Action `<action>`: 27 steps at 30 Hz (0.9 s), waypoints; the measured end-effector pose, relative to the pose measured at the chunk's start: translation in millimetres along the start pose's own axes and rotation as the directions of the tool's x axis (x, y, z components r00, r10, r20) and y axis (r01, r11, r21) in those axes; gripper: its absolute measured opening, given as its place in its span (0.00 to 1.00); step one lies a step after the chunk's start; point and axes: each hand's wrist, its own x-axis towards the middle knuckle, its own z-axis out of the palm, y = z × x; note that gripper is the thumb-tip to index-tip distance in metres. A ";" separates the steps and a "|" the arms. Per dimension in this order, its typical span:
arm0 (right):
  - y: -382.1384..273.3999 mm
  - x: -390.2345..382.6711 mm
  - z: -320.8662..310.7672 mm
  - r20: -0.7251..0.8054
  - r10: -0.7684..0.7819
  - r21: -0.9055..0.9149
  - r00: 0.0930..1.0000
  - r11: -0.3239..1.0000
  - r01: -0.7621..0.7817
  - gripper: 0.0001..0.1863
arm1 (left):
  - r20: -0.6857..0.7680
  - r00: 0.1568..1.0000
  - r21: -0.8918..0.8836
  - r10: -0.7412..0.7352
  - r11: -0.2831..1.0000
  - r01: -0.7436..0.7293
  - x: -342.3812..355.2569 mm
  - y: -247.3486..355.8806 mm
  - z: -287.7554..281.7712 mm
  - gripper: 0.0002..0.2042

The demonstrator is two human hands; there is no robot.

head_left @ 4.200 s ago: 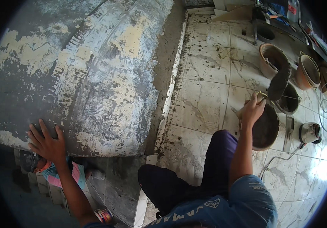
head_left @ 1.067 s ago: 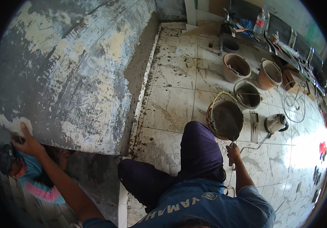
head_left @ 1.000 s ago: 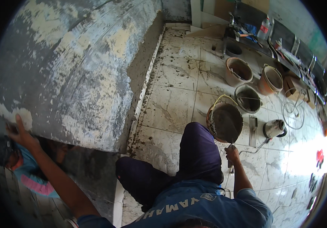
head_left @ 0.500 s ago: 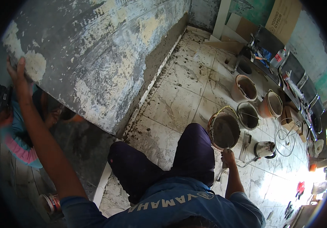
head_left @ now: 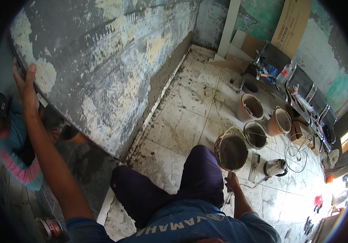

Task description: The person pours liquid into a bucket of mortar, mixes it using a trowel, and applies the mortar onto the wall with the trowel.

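Note:
My left hand (head_left: 27, 83) is raised against the end edge of the patchy grey wall (head_left: 113, 60). Its thumb and fingers are apart, and it holds nothing. My right hand (head_left: 232, 182) is closed round the handle of a trowel beside my right knee. Part of the trowel's metal blade (head_left: 229, 197) shows below the fist; the rest is hidden. Just beyond this hand stands a brown bucket (head_left: 217, 148) with a yellow handle, holding wet grey mortar (head_left: 234, 154). A rough strip of mortar (head_left: 157, 83) runs along the foot of the wall.
A co-worker (head_left: 14, 141) in a dark cap is beyond the wall edge at left. More buckets (head_left: 248, 111) stand at right, with a flat trowel (head_left: 254, 168) and a silver kettle-like appliance (head_left: 274, 167). Behind are a row of chairs (head_left: 301, 83) and cardboard (head_left: 291, 28). Mortar crumbs dot the tiles.
The view has shifted a little, so the buckets and chairs appear further left. My left hand stays at the wall edge, and my right hand still grips the trowel near the mortar bucket.

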 end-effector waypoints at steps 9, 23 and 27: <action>13.6 -4.7 -4.5 0.110 -0.304 -0.401 0.946 0.857 0.322 0.34 | -0.019 0.999 0.042 -0.041 0.998 0.042 6.8 2.1 -16.5 0.41; -67.0 -40.2 -47.3 -0.094 -0.223 -0.411 0.970 0.897 0.166 0.23 | 0.016 0.999 0.105 -0.028 0.994 0.026 14.0 -10.3 -20.5 0.39; -118.2 -64.3 -87.3 -0.123 -0.098 -0.441 0.988 0.897 0.034 0.20 | -0.022 0.996 0.081 -0.088 0.993 0.089 4.3 0.6 -11.4 0.40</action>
